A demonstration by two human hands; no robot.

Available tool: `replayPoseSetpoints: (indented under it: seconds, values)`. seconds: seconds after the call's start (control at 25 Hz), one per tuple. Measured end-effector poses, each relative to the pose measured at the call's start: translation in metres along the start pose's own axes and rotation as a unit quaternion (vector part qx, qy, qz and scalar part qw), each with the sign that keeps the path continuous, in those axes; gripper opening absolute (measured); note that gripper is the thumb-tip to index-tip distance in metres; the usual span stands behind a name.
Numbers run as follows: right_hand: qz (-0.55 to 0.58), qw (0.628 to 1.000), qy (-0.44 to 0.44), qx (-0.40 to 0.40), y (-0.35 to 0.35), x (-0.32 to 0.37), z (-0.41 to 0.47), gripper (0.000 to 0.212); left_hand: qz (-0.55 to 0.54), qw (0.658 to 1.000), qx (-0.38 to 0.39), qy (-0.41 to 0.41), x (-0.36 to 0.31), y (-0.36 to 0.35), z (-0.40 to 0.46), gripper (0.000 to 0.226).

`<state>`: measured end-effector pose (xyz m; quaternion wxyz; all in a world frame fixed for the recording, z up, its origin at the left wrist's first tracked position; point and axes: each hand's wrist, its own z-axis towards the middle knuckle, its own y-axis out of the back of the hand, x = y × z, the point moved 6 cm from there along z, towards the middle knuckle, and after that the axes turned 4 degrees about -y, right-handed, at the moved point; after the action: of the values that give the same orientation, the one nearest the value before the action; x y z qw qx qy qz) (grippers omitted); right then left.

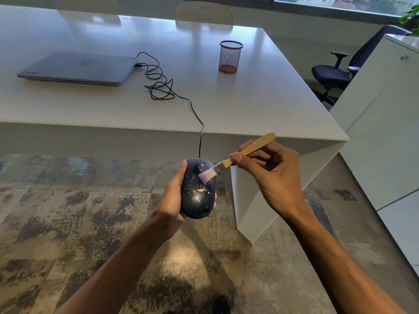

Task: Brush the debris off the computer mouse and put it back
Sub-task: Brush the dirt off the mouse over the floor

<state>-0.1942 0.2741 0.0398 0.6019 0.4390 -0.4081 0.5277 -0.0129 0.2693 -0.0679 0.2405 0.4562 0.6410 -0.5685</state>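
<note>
Gripping glossy oval mouse (198, 189), speckled debris (200, 189), wooden-handled flat brush (235, 158)

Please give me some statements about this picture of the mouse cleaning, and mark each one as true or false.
1. The left hand holds the computer mouse above the carpet, off the desk. True.
2. The right hand holds a cloth. False: it grips a small brush with a wooden handle.
3. The mouse is already clean. False: pale debris still speckles its top.
4. The mouse cable runs over the desk to the closed laptop. True.
5. The red mesh pen cup lies on its side. False: it stands upright.
</note>
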Motion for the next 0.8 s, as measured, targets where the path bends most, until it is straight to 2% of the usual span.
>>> replayPoseSetpoints:
  seconds: [0.08,0.2,0.36,0.52,0.72,0.8]
  values:
    - [-0.023,1.000,-0.014,-0.011,0.001,-0.004,-0.001,0.012,-0.003,1.000,0.008,0.003,0.000,-0.002,0.000,0.067]
    - [-0.021,0.997,-0.014,-0.074,0.014,-0.005,0.000,0.013,-0.008,1.000,0.019,0.005,0.001,-0.004,-0.002,0.065]
    - [0.021,1.000,-0.018,-0.002,0.006,-0.005,-0.008,0.014,-0.012,0.999,0.027,-0.012,-0.001,-0.006,-0.002,0.065]
    - [-0.012,0.998,-0.014,-0.062,0.016,-0.005,-0.006,0.014,-0.013,1.000,0.015,0.002,0.000,-0.004,-0.003,0.062]
    - [0.018,1.000,-0.010,0.007,0.005,-0.002,-0.017,0.013,-0.011,1.000,0.010,-0.003,-0.002,-0.006,-0.004,0.061]
    - [-0.010,0.999,-0.016,-0.026,0.009,-0.003,-0.017,0.013,0.008,1.000,-0.008,-0.014,-0.004,-0.004,-0.005,0.058]
